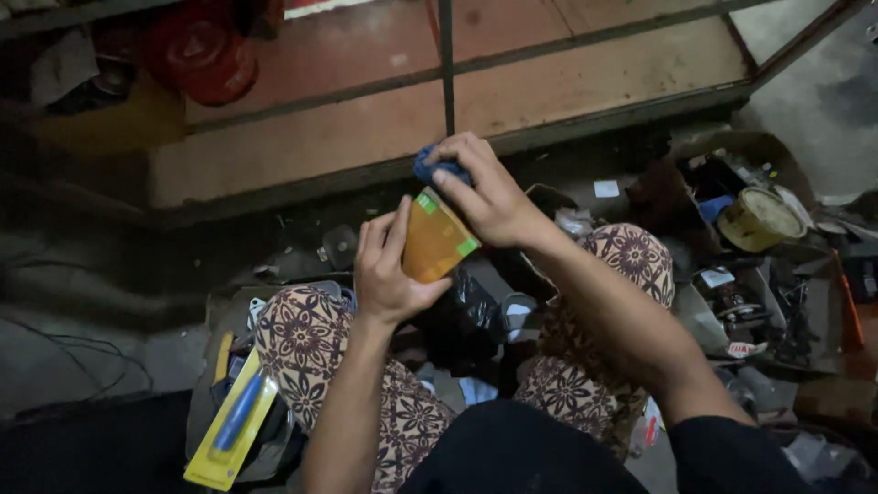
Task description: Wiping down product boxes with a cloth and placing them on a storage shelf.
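An orange translucent plastic piece (433, 244) with green corners is held up in front of me, over my knees. My left hand (386, 267) grips its lower left side, thumb along the edge. At its top, my right hand (485, 187) presses a bunched blue cloth (430, 167) against the piece. My legs in patterned trousers (311, 352) are bent below, with a black bag (465, 316) between them.
A yellow blister pack with a blue tool (231, 423) lies by my left knee. A round tin (759, 220) and a box of mixed parts (750, 302) stand at the right. A wooden platform with a metal frame (448, 64) lies ahead; red gas cylinders (203, 50) at back left.
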